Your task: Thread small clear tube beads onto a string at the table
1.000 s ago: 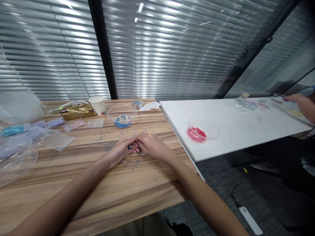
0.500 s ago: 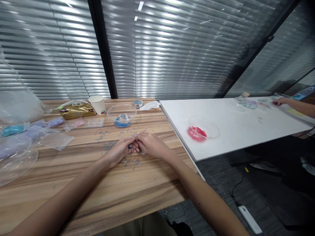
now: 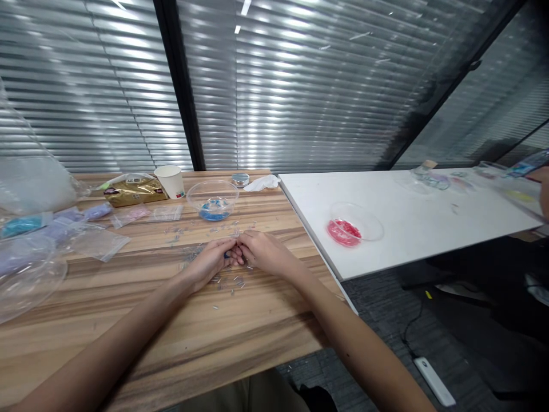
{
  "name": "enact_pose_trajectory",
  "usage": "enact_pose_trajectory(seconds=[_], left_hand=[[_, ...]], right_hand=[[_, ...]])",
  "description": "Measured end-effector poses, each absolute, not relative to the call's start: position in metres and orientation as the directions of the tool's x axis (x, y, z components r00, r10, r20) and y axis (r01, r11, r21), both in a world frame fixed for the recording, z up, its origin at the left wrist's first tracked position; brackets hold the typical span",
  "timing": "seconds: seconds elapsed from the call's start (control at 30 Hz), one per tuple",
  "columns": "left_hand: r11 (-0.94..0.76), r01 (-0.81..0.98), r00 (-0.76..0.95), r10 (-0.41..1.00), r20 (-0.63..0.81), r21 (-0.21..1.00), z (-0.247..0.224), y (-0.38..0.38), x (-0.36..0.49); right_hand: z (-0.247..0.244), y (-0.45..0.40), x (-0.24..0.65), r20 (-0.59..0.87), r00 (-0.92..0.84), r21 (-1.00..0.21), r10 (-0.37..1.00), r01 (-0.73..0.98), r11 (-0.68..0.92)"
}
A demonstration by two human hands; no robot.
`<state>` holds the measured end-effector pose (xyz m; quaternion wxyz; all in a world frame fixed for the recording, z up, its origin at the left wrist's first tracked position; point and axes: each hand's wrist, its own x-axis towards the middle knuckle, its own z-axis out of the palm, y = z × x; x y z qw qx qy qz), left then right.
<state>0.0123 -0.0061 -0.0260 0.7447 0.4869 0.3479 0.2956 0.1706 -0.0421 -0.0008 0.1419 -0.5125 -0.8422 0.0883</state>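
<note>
Meeting at the fingers near the frame's centre, the left hand [image 3: 214, 259] and right hand [image 3: 263, 250] curl together, probably to steady each other; a dark blue bit [image 3: 226, 255] shows there, but what either pinches I cannot tell. Loose clear pieces [image 3: 239, 281] surround them on the surface [image 3: 171, 332]; higher up, a bowl [image 3: 213, 182] presumably keeps blue pieces [image 3: 213, 214] contained.

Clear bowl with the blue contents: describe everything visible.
The clear bowl is round, see-through and apparently plastic, with a wide open rim. Small blue pieces lie in its bottom. It sits upright on the wooden tabletop, beyond the left hand and right hand and just right of the white paper cup. Neither hand touches it.
</note>
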Motion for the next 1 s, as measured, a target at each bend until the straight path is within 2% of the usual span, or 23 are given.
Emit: enact_pose_trajectory(seconds=[0.27,1.0], left_hand=[[0.352,-0.098,0.577,0.782,-0.235,0.931,-0.0263,-0.0057,0.0129],[0.385,-0.124,0.58,0.776,-0.248,0.915,-0.0254,-0.0045,0.0109]], right_hand=[[0.0001,-0.0425,0.1696,0.156,-0.44,-0.261,0.884,0.845,0.466],[-0.001,-0.0415,0.1705,0.187,-0.449,-0.264,0.874,0.834,0.485]])
